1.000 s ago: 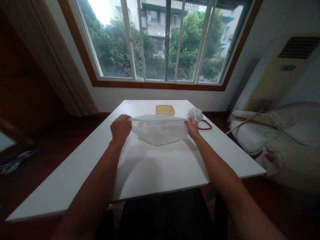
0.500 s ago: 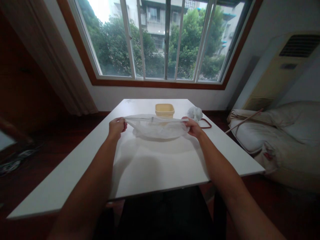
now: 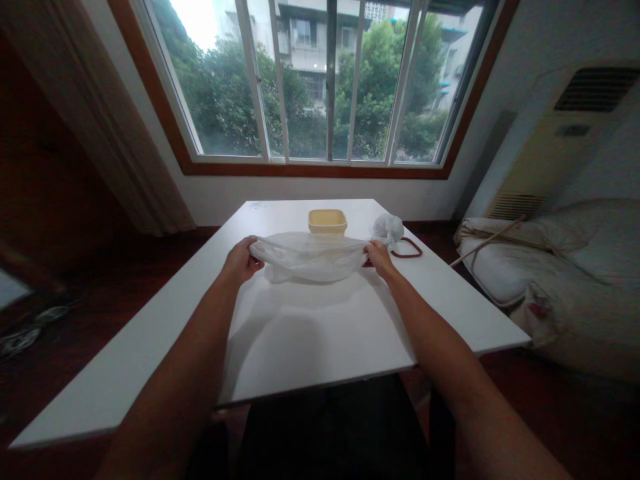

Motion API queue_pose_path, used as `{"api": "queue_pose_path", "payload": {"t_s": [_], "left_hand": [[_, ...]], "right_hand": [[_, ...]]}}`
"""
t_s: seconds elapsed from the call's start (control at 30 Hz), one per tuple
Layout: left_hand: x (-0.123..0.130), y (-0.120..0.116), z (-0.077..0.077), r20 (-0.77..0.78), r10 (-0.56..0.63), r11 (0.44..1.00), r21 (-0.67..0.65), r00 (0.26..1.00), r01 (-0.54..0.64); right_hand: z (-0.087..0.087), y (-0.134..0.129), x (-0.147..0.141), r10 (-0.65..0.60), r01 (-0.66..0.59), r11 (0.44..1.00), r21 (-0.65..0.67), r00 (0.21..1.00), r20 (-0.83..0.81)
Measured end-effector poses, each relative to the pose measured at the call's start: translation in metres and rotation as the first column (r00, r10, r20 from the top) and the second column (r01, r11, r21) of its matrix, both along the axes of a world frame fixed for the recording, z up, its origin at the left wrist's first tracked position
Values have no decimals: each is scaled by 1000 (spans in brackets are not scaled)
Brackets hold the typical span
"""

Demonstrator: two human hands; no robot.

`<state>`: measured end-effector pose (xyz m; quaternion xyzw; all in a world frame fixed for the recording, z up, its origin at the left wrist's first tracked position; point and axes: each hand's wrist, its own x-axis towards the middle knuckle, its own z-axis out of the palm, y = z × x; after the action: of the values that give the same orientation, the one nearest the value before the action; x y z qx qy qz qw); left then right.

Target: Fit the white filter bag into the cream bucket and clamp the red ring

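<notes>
A thin, see-through white plastic bag [image 3: 310,259] is stretched sideways between my two hands above the table. My left hand [image 3: 243,260] is closed on its left end, and my right hand [image 3: 379,258] pinches the right end. Just behind the bag stands a yellow plastic container [image 3: 327,219], its lower part covered by the bag. Close beyond my right hand lies a knotted whitish plastic bag [image 3: 388,229] with something bundled inside. A reddish-brown rounded frame or ring [image 3: 411,249] lies beside that bundle.
The white table [image 3: 280,353] reaches from my lap toward the window wall. Large stuffed sacks [image 3: 505,253] with a thin stick [image 3: 487,241] across them stand right of the table. Behind them is a tall air conditioner [image 3: 545,153]. A curtain [image 3: 115,133] hangs at left.
My hands have come slightly closer together, so the bag's top edge is less taut and the bag sags more. The container and the knotted bundle stay in place.
</notes>
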<state>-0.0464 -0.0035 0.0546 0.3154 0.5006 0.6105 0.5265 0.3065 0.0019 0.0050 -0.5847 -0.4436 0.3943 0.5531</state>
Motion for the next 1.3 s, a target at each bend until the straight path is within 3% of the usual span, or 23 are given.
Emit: {"api": "queue_pose_path", "payload": {"t_s": [0.1, 0.17, 0.27, 0.37, 0.43, 0.53, 0.6, 0.67, 0.73, 0.8, 0.87, 0.97, 1.03, 1.1, 1.2, 1.3], "left_hand": [[10, -7, 10, 199, -128, 977, 195, 971, 89], [16, -10, 13, 227, -163, 946, 311, 960, 87], [26, -15, 15, 184, -32, 890, 454, 982, -55], [39, -21, 12, 49, 133, 814, 565, 990, -137], [53, -27, 8, -85, 125, 796, 604, 989, -49], [80, -39, -5, -288, -47, 760, 611, 957, 221], [97, -47, -14, -416, -198, 678, 595, 888, 430], [108, -54, -20, -554, -274, 585, 553, 786, 594], [111, -58, -22, -685, -212, 525, 522, 697, 672], [106, -59, -21, -792, -11, 505, 522, 610, 688], [97, -55, -21, -852, 239, 525, 517, 467, 676], [80, -44, -25, -881, 445, 667, 446, 161, 596], [70, -35, -29, -911, 413, 784, 347, -14, 514], [61, -28, -33, -947, 289, 869, 198, -141, 453], [50, -22, -31, -971, 111, 934, 30, -210, 355], [40, -21, -25, -986, 106, 960, 68, -126, 270]], "right_hand": [[7, -5, -8, 105, -101, 994, 42, 988, -110], [12, -8, -11, 111, -89, 987, 135, 980, -165], [18, -11, -15, 186, -103, 941, 322, 953, -239], [22, -20, -26, 347, -236, 849, 472, 924, -162], [23, -29, -36, 421, -371, 795, 479, 907, 5], [21, -44, -53, 440, -526, 742, 416, 850, 291], [18, -50, -63, 411, -569, 706, 421, 814, 412], [13, -50, -69, 362, -573, 679, 459, 805, 470], [9, -46, -71, 309, -539, 694, 477, 822, 479], [7, -40, -69, 270, -476, 744, 469, 856, 440], [8, -36, -65, 258, -406, 789, 461, 900, 351], [16, -35, -56, 274, -319, 826, 464, 948, 164], [23, -37, -49, 281, -279, 842, 461, 957, 66], [28, -37, -43, 277, -250, 855, 455, 961, 7], [30, -30, -30, 234, -185, 869, 459, 971, -54], [26, -15, -12, 92, -27, 888, 460, 989, -119]]}}
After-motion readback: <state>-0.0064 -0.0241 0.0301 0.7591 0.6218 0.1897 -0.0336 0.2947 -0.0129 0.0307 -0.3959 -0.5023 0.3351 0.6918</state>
